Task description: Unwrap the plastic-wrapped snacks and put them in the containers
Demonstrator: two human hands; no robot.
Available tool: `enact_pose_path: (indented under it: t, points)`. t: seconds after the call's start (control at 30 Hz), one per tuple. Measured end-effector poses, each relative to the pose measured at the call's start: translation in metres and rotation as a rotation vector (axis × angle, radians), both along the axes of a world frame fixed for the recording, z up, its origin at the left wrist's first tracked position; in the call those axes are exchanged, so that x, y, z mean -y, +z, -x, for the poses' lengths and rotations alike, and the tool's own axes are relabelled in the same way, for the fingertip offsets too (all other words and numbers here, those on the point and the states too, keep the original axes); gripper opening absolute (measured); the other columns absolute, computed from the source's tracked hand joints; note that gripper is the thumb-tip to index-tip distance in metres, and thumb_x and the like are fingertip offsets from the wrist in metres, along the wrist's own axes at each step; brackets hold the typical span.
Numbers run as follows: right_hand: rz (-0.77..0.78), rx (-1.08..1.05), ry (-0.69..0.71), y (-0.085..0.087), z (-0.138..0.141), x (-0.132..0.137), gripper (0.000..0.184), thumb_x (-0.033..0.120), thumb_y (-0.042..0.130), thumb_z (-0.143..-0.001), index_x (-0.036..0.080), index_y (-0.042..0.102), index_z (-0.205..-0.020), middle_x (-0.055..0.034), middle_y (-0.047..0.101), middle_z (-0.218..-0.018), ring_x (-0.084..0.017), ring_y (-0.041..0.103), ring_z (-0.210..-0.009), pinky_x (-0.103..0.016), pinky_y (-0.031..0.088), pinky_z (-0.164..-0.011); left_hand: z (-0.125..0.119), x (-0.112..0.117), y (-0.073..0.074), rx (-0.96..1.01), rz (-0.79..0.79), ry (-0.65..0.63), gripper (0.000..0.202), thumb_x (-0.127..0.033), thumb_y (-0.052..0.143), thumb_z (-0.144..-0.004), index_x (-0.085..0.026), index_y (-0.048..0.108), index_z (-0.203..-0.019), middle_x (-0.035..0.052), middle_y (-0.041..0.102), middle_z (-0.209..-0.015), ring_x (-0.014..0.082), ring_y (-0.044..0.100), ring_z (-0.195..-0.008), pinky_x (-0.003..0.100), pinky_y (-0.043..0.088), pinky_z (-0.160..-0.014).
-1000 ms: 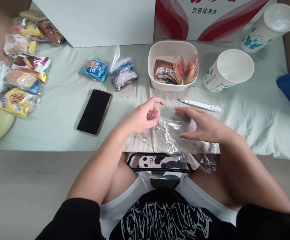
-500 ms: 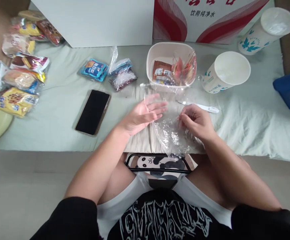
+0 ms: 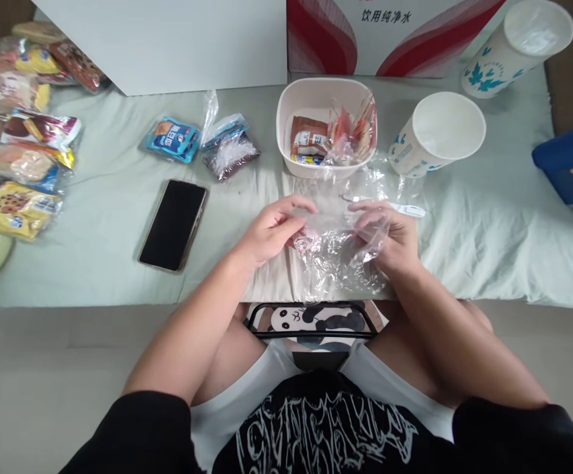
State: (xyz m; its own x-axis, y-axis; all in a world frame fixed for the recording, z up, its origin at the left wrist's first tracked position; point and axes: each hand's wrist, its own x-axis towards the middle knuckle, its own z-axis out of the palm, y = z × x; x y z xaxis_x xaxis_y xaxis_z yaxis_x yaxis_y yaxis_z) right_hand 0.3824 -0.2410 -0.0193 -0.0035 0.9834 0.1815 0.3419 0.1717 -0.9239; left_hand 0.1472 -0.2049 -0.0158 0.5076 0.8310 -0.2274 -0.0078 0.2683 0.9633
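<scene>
A clear plastic bag [image 3: 333,263], thin and crinkled, stretches between my hands above the cloth near the table's front edge. My left hand [image 3: 274,230] has its fingers curled around the bag's left side, with film bunched by the thumb. On the other side, my right hand [image 3: 390,237] grips the bag, its fingertips partly covered by the film. Behind the right fingers lies a white-handled tool [image 3: 409,210], its other end partly hidden beneath plastic. Just beyond the bag stands a white square tub [image 3: 326,171] with a brown packet [image 3: 310,135] and red wrapped pieces [image 3: 350,135] in it.
Two paper cups [image 3: 439,131] stand to the right, near a blue container [image 3: 570,161]. Left of the tub are small blue packs [image 3: 172,139], a bagged dark packet [image 3: 231,155] and a phone [image 3: 174,225]. Several wrapped snacks [image 3: 20,207] lie far left. A large box [image 3: 168,46] borders the back.
My left hand has gone from spread fingers to curled around the bag. My right fingers have extended, with film now over them. The view has shifted slightly to the right.
</scene>
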Motion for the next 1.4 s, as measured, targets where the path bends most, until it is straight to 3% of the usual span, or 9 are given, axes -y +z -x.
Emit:
enact_pose_path:
  t: [0.17,0.37,0.57,0.7,0.8,0.9,1.0,1.17,1.4]
  points:
    - [0.040,-0.176,-0.043,-0.006,-0.001,0.000,0.032,0.039,0.063,-0.086,0.024,0.051,-0.060,-0.0070,0.073,-0.093,-0.029,0.069,-0.111,-0.044,0.056,-0.082,0.005,-0.002,0.004,0.063,0.081,0.031,0.013,-0.030,0.062,-0.089,-0.020,0.066,-0.081,0.0021,0.074,-0.074,0.0129,0.072,-0.064,0.023,0.056,-0.055]
    - [0.112,-0.265,0.031,-0.011,-0.005,0.000,0.019,0.036,0.066,-0.084,0.023,0.057,-0.073,-0.0065,0.069,-0.126,-0.026,0.068,-0.110,-0.038,0.055,-0.072,0.006,-0.005,0.001,0.079,0.095,0.079,0.009,-0.030,0.066,-0.087,-0.022,0.068,-0.085,0.0009,0.074,-0.080,0.0123,0.070,-0.064,0.026,0.059,-0.058]
    - [0.166,-0.259,0.048,-0.014,-0.011,-0.003,0.036,0.042,0.065,-0.080,0.021,0.043,-0.062,-0.0089,0.066,-0.126,-0.026,0.067,-0.098,-0.039,0.054,-0.068,0.010,-0.005,0.002,0.022,-0.103,0.043,0.010,-0.030,0.072,-0.083,-0.020,0.072,-0.080,0.0022,0.073,-0.080,0.0115,0.067,-0.068,0.025,0.058,-0.064]
    - [0.188,-0.169,0.022,-0.019,-0.019,-0.006,0.020,0.044,0.054,-0.090,0.024,0.057,-0.085,-0.0078,0.062,-0.139,-0.022,0.067,-0.080,-0.042,0.055,-0.066,0.013,-0.008,0.003,0.010,-0.254,-0.024,0.016,-0.035,0.080,-0.080,-0.020,0.076,-0.084,0.0028,0.072,-0.081,0.0104,0.064,-0.066,0.025,0.054,-0.063]
    - [0.143,-0.057,0.026,-0.021,-0.027,-0.008,0.039,0.050,0.046,-0.095,0.032,0.057,-0.128,-0.0100,0.055,-0.151,-0.028,0.071,-0.094,-0.048,0.058,-0.075,0.014,-0.010,0.001,-0.054,-0.314,0.016,0.016,-0.036,0.082,-0.076,-0.021,0.079,-0.082,0.0041,0.070,-0.087,0.0111,0.061,-0.071,0.024,0.049,-0.060]
    - [0.048,0.161,0.083,-0.021,-0.034,-0.010,0.065,0.056,0.046,-0.097,0.038,0.031,-0.157,-0.0127,0.052,-0.155,-0.033,0.072,-0.105,-0.052,0.058,-0.086,0.014,-0.011,-0.001,-0.110,-0.328,0.063,0.012,-0.032,0.080,-0.075,-0.022,0.081,-0.081,0.0054,0.068,-0.090,0.0125,0.058,-0.074,0.024,0.045,-0.058]
    - [0.063,0.225,0.115,-0.022,-0.034,-0.010,0.068,0.051,0.043,-0.100,0.041,0.015,-0.162,-0.0121,0.051,-0.154,-0.029,0.071,-0.111,-0.047,0.059,-0.089,0.013,-0.010,-0.002,-0.137,-0.339,0.077,0.010,-0.027,0.076,-0.076,-0.022,0.082,-0.083,0.0047,0.067,-0.091,0.0110,0.054,-0.070,0.024,0.041,-0.056]
    - [0.004,0.168,0.074,-0.022,-0.025,-0.002,0.063,0.037,0.038,-0.097,0.039,0.021,-0.158,-0.0102,0.040,-0.158,-0.028,0.057,-0.137,-0.049,0.056,-0.103,0.013,-0.010,-0.006,-0.163,-0.327,0.150,0.014,-0.026,0.071,-0.083,-0.022,0.081,-0.092,0.0024,0.070,-0.091,0.0088,0.049,-0.062,0.024,0.039,-0.055]
    - [-0.109,0.359,0.210,-0.016,-0.024,0.003,0.085,0.058,0.064,-0.082,0.032,0.029,-0.155,-0.0153,0.035,-0.162,-0.039,0.037,-0.152,-0.061,0.042,-0.118,0.016,-0.010,-0.009,-0.337,-0.514,0.132,0.028,-0.010,0.061,-0.084,-0.024,0.084,-0.094,0.0041,0.078,-0.105,0.0161,0.071,-0.094,0.026,0.055,-0.073]
